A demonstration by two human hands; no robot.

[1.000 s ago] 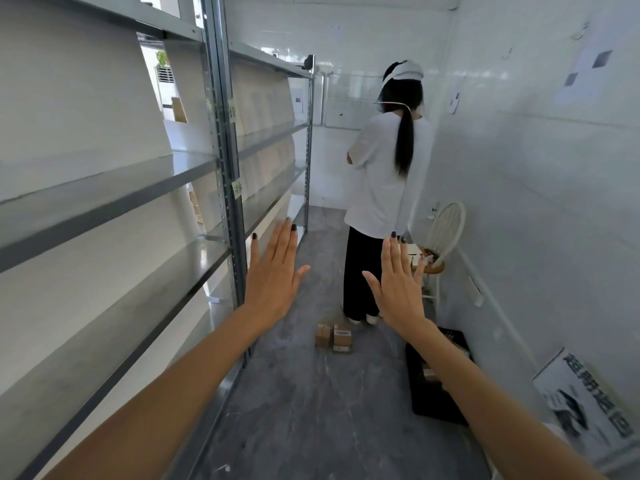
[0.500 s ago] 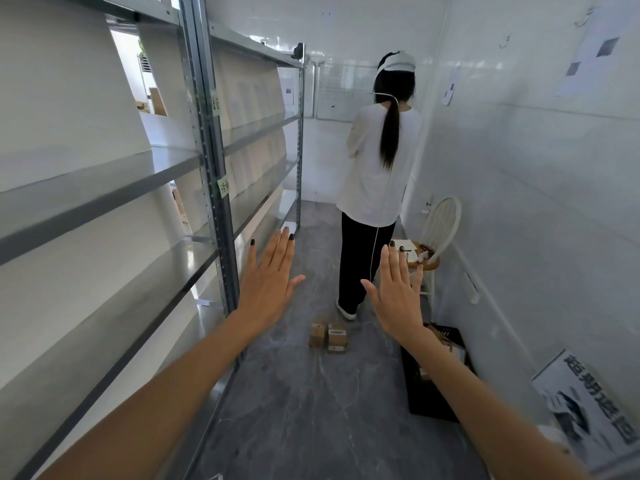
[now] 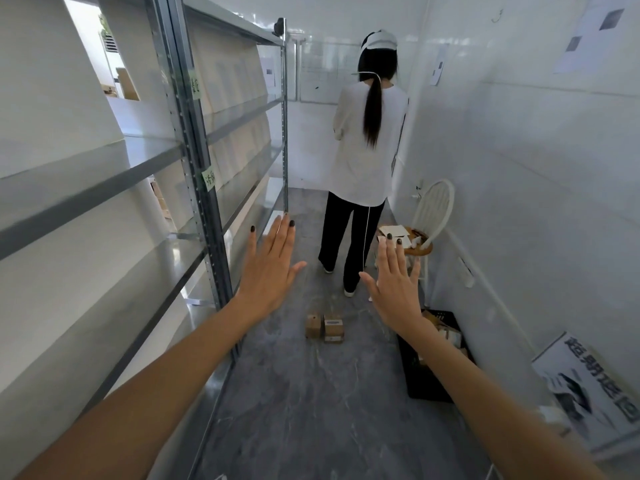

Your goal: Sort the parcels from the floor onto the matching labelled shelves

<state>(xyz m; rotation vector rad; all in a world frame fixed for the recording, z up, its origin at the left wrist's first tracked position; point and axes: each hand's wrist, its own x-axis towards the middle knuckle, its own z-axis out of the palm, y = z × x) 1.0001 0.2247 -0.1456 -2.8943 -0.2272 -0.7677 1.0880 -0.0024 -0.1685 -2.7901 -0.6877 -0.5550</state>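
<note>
Left hand, right hand — both empty

Shelf labels: two green tags on the upright of the shelving; the handwriting is too small and blurred to read.
Parcels: two small cartons on the floor beside the shelving; their stickers are too small to make out.
Black crate: across the aisle from the shelving; the right forearm covers much of its contents.
Other person: beyond the shelving, back turned; both hands are hidden in front of the body.
Poster: opposite the shelving, its right side cut by the frame edge.
Near shelves: blurred, cut off at the left.
</note>
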